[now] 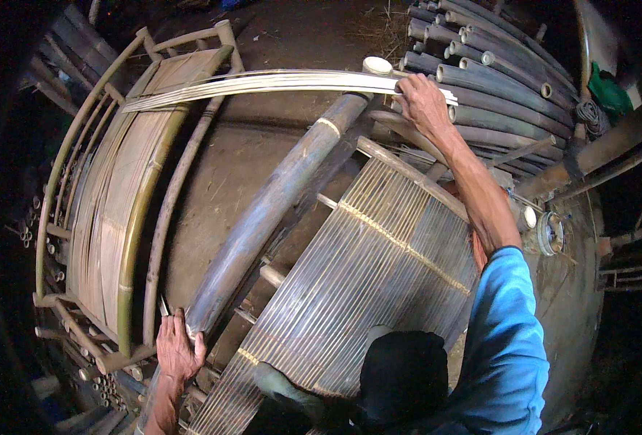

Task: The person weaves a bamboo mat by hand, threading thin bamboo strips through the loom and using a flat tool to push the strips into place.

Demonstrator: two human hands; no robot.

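My right hand [422, 107], arm stretched far forward, is closed around one end of a bundle of long pale bamboo strips [292, 82]. The strips reach left across to a bamboo bench [136, 174], their far ends lying over its seat. Low on the left, my left hand [178, 346] is closed, and a short knife blade [164, 307] sticks up past its fingers; the handle is hidden. Its thumb side is against the near end of a thick dark bamboo pole [270, 203], which slants away to the upper right.
Beneath me is a bench of narrow bamboo slats [350, 283] bound with pale lashing. Thick bamboo poles [495, 94] are stacked at the back right. A round container [551, 233] stands right of my arm. More cut bamboo [107, 388] lies at the lower left.
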